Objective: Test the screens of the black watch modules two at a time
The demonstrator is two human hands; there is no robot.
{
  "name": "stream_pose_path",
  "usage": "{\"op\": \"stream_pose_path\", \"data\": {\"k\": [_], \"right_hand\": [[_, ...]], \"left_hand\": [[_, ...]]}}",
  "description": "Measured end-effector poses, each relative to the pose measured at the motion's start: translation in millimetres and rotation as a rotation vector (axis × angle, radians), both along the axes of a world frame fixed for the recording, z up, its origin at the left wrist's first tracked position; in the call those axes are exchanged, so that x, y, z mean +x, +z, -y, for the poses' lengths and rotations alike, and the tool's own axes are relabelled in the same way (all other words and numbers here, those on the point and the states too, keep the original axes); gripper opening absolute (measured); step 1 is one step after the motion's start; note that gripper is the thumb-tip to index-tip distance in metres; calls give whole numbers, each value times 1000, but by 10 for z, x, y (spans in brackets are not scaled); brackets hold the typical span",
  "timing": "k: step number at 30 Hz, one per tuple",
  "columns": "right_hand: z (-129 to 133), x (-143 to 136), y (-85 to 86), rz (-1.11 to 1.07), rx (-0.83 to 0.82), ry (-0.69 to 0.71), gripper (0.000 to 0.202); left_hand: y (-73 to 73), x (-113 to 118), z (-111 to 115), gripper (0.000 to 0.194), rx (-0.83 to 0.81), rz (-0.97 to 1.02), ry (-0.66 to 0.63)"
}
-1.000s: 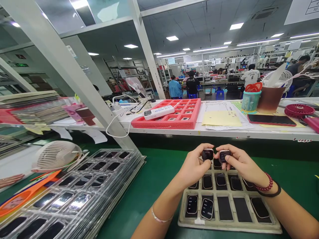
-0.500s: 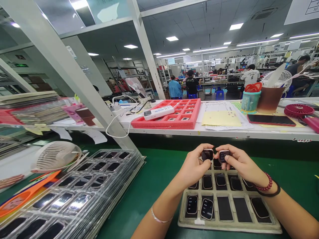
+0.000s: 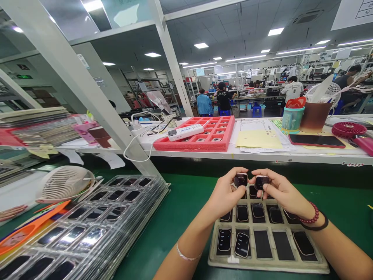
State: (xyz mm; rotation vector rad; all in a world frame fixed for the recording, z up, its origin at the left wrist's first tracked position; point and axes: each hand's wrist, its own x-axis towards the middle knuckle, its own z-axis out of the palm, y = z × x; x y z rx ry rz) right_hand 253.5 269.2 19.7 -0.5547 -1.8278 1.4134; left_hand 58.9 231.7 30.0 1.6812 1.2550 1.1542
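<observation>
My left hand (image 3: 225,194) grips a square watch body (image 3: 241,179) with a dark screen, its thumb on the lower edge. Close beside it, my right hand (image 3: 284,192) holds a second watch body (image 3: 262,181), thumb against the screen. Both are raised over the far rows of a beige tray (image 3: 269,264). In the tray's front row, two watches (image 3: 224,240) at the left show lit text, two compartments (image 3: 262,244) hold no watch, and a dark-screened watch (image 3: 303,243) sits at the right. More dark watches lie in the row behind.
Stacked clear trays (image 3: 96,214) of dark screens stand at the left, by a white fan (image 3: 67,183) and an orange tool (image 3: 32,229). The shelf ahead carries a red foam tray (image 3: 192,146), papers, cups and a phone (image 3: 317,140). A slanted post (image 3: 116,128) rises at left. Another person's hand (image 3: 13,212) shows at far left.
The watch in my left hand has shifted slightly left and up. The text list seen on the right-hand watch has given way to a darker screen with faint marks.
</observation>
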Motion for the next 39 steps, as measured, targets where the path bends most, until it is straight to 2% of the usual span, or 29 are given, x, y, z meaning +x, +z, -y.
{"op": "stream_pose_path", "data": {"k": [4,8,12,28,34,39], "right_hand": [[27,-4,-4,7,7,8,35],[26,7,-17,14,11,42,35],[-2,15,-17,3,-3,23,34],[28,-6,-4,20,31,5,41],[-9,3,-22,0,-3,7,36],[13,3,8,-32,-3,37,41]], "left_hand": [[3,-7,-20,30,55,53,-13],[0,-6,-32,36,52,60,-18],[6,1,-23,32,60,68,-34],[40,24,-8,49,-23,49,10],[22,4,-21,33,39,61,-21],[5,-1,-27,31,30,69,-28]]}}
